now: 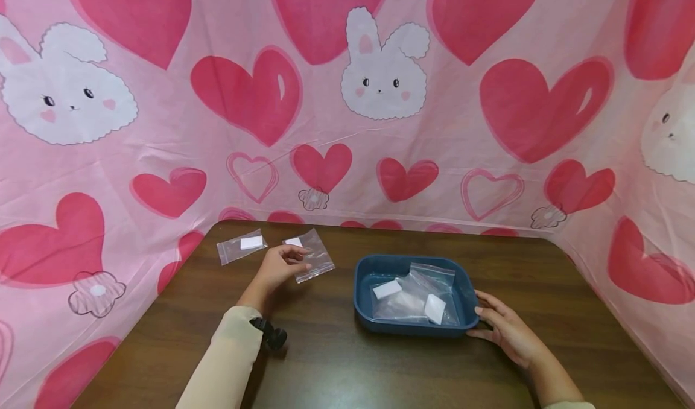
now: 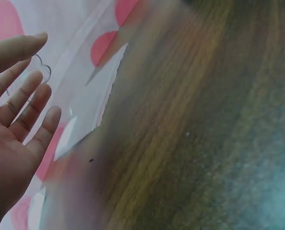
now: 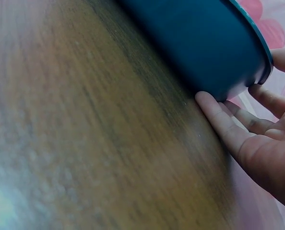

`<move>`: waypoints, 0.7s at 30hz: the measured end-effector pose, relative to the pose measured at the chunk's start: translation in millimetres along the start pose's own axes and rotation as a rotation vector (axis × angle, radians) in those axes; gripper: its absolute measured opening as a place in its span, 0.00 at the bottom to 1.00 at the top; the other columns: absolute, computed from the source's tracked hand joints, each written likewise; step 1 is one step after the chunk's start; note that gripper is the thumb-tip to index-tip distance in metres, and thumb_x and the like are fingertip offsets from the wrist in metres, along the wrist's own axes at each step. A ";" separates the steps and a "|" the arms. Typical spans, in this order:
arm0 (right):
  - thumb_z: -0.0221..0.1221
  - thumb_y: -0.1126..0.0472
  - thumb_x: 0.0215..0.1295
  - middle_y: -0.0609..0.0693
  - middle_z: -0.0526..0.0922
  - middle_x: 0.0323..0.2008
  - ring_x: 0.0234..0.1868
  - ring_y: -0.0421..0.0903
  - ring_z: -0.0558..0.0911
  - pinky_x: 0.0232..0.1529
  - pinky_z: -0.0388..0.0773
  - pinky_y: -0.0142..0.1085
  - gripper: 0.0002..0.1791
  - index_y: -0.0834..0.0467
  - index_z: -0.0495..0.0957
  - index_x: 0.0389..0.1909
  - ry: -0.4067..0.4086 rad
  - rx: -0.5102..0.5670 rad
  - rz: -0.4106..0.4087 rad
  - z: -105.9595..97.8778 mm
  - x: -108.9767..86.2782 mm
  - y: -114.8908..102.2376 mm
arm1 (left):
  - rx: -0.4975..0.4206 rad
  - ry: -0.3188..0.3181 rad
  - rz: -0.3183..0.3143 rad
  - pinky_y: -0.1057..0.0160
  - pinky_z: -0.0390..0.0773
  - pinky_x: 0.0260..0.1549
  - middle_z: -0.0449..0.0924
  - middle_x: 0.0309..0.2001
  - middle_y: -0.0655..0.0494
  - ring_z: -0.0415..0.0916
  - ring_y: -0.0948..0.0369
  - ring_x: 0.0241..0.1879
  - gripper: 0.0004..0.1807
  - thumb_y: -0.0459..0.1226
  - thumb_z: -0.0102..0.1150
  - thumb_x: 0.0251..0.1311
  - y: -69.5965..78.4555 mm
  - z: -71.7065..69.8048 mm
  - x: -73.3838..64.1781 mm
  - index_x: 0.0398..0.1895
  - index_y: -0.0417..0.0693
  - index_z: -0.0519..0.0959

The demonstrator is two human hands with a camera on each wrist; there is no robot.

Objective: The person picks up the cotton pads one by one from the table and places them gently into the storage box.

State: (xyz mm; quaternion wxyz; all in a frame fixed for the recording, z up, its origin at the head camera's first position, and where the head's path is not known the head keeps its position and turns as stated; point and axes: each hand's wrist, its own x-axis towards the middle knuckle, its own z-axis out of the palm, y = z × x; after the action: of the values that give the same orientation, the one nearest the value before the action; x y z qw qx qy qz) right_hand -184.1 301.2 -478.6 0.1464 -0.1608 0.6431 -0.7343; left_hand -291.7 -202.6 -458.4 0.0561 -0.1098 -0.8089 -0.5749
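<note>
A clear zip bag [image 1: 316, 257] with a white piece in it lies on the table at the back left. My left hand [image 1: 279, 270] hovers at its near-left side, fingers loosely bent, covering part of it. In the left wrist view, that same hand [image 2: 17, 115] has spread fingers and holds nothing. A blue plastic bin [image 1: 415, 329] stands right of centre, containing clear bags [image 1: 399, 303] and white pieces [image 1: 435, 308]. My right hand [image 1: 507, 330] touches the bin's right end. In the right wrist view, its fingertips [image 3: 207, 100] rest against the bin's outer wall [image 3: 200, 43].
Another clear bag [image 1: 230, 251] with a white piece lies farther left, near the table's back-left corner. The brown wooden table [image 1: 326, 367] meets a pink cloth [image 1: 326, 125] with hearts and rabbits at its back and sides. A black strap [image 1: 268, 333] sits on the left wrist.
</note>
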 end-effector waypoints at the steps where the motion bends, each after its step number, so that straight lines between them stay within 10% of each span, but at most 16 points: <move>1: 0.43 0.64 0.78 0.41 0.74 0.56 0.52 0.42 0.80 0.49 0.80 0.46 0.20 0.50 0.66 0.66 0.007 -0.004 0.004 -0.1 0.0 0.0 | 0.006 0.004 -0.004 0.67 0.79 0.37 0.79 0.44 0.32 0.79 0.47 0.42 0.21 0.29 0.73 0.49 -1.7 -0.1 1.2 0.48 0.30 0.80; 21: 0.42 0.64 0.78 0.41 0.74 0.57 0.52 0.42 0.79 0.49 0.80 0.46 0.23 0.61 0.59 0.70 0.014 -0.013 0.011 -1.1 0.5 -1.1 | 0.203 -0.071 -0.049 0.51 0.80 0.47 0.82 0.44 0.43 0.81 0.47 0.46 0.21 0.33 0.76 0.46 -13.0 0.8 17.8 0.45 0.37 0.83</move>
State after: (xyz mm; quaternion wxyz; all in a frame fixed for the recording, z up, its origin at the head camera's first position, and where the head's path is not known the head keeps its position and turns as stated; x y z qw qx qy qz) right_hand -184.9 302.1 -477.6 0.1447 -0.1531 0.6498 -0.7303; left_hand -312.1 -204.0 -466.7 0.0241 -0.1040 -0.8668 -0.4871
